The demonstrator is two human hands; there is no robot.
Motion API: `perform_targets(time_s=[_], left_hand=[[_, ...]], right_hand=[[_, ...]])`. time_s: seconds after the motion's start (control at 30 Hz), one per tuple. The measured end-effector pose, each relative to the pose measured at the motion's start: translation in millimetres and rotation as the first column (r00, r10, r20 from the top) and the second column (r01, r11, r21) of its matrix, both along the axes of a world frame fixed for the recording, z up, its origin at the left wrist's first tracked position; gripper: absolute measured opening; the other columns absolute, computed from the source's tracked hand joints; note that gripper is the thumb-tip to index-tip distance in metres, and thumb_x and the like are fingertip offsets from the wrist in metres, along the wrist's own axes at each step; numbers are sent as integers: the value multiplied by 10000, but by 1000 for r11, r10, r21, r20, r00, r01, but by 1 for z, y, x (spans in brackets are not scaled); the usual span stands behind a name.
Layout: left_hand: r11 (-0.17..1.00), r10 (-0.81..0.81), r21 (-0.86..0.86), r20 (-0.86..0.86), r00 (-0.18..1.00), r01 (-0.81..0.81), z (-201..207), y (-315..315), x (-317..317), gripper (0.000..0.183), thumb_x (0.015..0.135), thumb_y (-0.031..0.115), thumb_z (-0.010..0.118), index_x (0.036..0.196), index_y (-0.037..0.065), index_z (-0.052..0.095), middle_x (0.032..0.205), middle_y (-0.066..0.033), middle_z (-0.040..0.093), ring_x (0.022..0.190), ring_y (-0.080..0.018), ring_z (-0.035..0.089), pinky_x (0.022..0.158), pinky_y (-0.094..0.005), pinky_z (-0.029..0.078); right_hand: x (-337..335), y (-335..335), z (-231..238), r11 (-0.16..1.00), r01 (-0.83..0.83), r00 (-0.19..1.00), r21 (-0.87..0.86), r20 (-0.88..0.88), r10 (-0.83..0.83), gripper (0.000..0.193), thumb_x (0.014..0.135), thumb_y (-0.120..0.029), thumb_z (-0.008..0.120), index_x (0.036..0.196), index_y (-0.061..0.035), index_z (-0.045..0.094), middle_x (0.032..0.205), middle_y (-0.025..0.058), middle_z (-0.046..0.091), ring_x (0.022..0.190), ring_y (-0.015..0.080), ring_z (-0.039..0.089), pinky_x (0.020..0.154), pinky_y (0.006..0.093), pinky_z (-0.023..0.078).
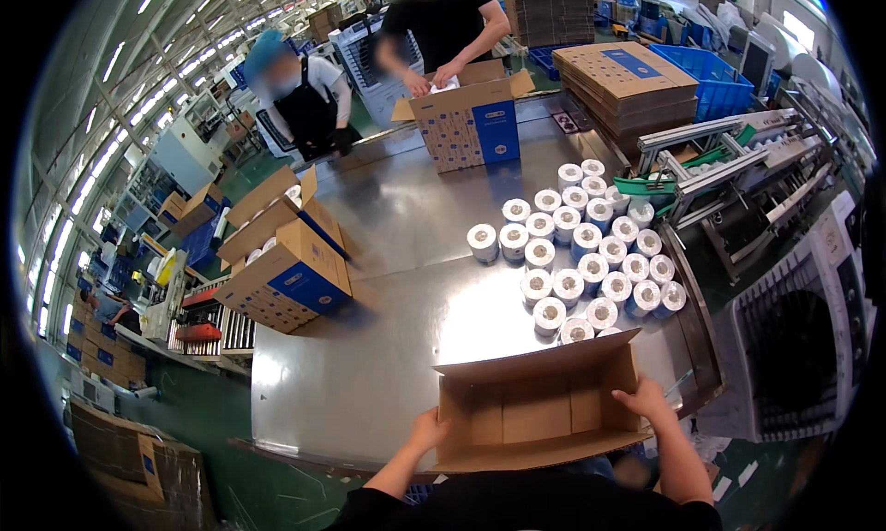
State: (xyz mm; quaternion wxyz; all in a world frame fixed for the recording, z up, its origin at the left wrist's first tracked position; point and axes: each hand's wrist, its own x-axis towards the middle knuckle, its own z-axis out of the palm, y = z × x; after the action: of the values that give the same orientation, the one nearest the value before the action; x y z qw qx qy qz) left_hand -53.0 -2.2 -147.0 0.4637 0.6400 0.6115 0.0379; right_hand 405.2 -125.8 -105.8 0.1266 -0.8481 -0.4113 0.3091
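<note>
The open box [535, 411] is at the table's near edge; whether it rests on the table [397, 356] cannot be told. The left hand [429, 430], half curled, holds its left end, fingertips hidden; the right hand [649, 402] clasps its right end, thumb inside. White rolls [585, 240] crowd the table's right half. 2 cartons [300, 286] stand at its left edge, 1 tall carton [466, 130] at its far edge, under a co-worker's hands [449, 73].
</note>
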Motion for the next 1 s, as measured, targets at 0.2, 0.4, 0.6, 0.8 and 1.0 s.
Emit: perform_targets(time_s=[0.2, 0.4, 0.6, 0.8, 1.0], left_hand=[[763, 116, 646, -87, 989, -32, 69, 52, 29, 812, 798, 270, 735, 1399, -61, 302, 1445, -283, 332, 1314, -415, 380, 1084, -451, 332], [498, -533, 564, -400, 746, 658, 143, 70, 180, 457, 832, 421, 671, 1086, 52, 580, 1081, -154, 600, 1062, -373, 545, 1022, -494, 355], [645, -667, 224, -301, 682, 730, 61, 162, 224, 590, 945, 572, 408, 792, 60, 658, 726, -180, 654, 686, -392, 622, 647, -482, 484], [669, -740, -210, -109, 663, 713, -139, 144, 244, 579, 903, 514, 529, 1208, 27, 599, 1390, -232, 457, 1294, -384, 416, 1103, -450, 309], [647, -496, 418, -405, 768, 638, -137, 207, 280, 700, 733, 471, 716, 1325, 153, 523, 1404, -264, 356, 1327, -429, 305, 1092, -508, 300]], right_hand=[[-12, -9, -67, 989, 32, 995, 141, -95, -18, 348, 749, -126, 615, 1086, -47, 645, 956, 267, 654, 956, 443, 610, 855, 482, 497], [-30, -20, -51, 976, 57, 993, 210, -110, -34, 275, 823, -89, 589, 1089, -21, 605, 902, 273, 635, 900, 466, 591, 752, 499, 499], [-36, -28, -38, 996, 41, 990, 79, -137, -30, 282, 853, -111, 585, 1108, 10, 567, 806, 280, 628, 794, 474, 598, 697, 526, 493], [42, 14, -39, 995, 61, 955, -84, -285, -83, 492, 927, -451, 529, 1240, -74, 573, 975, 268, 644, 927, 397, 634, 833, 467, 486], [96, 116, -130, 921, -384, 875, -60, 294, 384, 677, 810, -357, 647, 1428, -222, 405, 998, 167, 648, 909, 349, 644, 794, 455, 508]])
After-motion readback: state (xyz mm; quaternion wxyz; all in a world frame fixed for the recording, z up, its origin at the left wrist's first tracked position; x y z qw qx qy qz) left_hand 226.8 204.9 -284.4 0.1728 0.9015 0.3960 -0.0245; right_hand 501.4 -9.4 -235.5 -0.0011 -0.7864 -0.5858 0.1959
